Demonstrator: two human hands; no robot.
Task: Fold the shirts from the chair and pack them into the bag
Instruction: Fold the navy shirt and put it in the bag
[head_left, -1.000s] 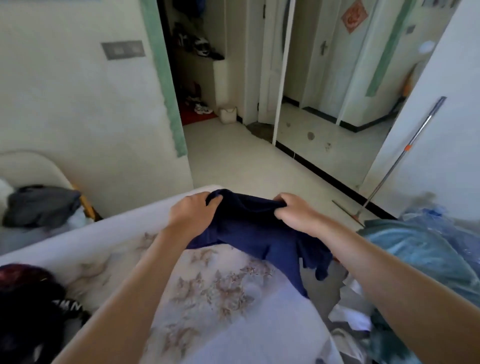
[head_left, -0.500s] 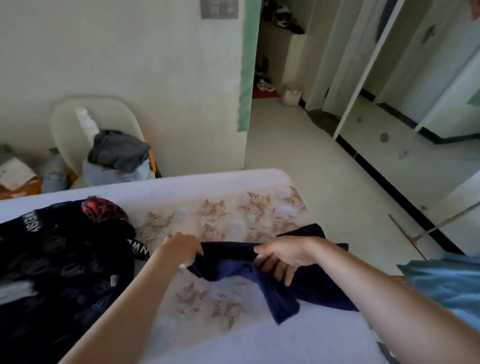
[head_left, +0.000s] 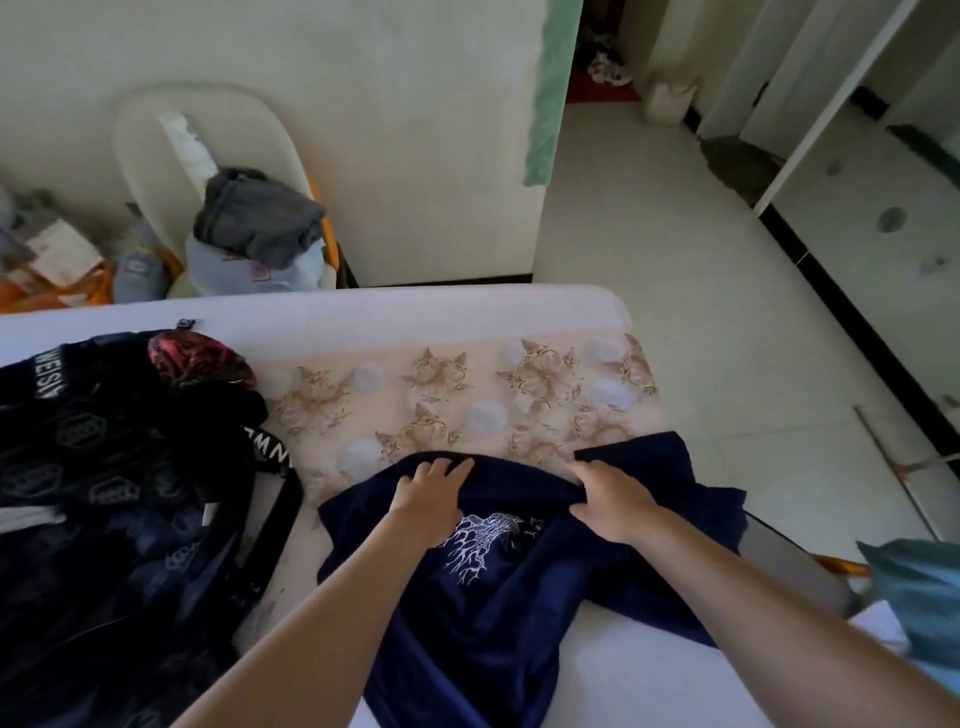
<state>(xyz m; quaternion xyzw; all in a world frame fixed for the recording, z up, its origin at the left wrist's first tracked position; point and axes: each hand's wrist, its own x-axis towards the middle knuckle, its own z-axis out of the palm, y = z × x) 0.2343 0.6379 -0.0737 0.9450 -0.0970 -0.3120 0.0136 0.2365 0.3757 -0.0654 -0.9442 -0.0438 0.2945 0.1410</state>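
Observation:
A navy blue shirt (head_left: 478, 613) with a white printed design lies spread on the bed (head_left: 467, 322) in front of me. My left hand (head_left: 428, 501) grips its top edge on the left, fingers curled over the fabric. My right hand (head_left: 610, 493) pinches the same edge on the right. A black patterned bag (head_left: 104, 493) with white lettering lies on the bed at the left. Beyond the bed, a cream chair (head_left: 156, 135) carries a grey garment (head_left: 257, 215) on top of a pale one (head_left: 249, 270).
The bed's right edge drops to a pale tiled floor (head_left: 701, 312). A mop handle (head_left: 904, 483) lies on the floor at the right. A teal cloth (head_left: 919, 587) sits at the lower right. Clutter and an orange box (head_left: 57, 270) stand left of the chair.
The shirt went from bunched in the air to laid out on the bed, with its print facing up. Both hands moved apart along its top edge. My view swung left and down.

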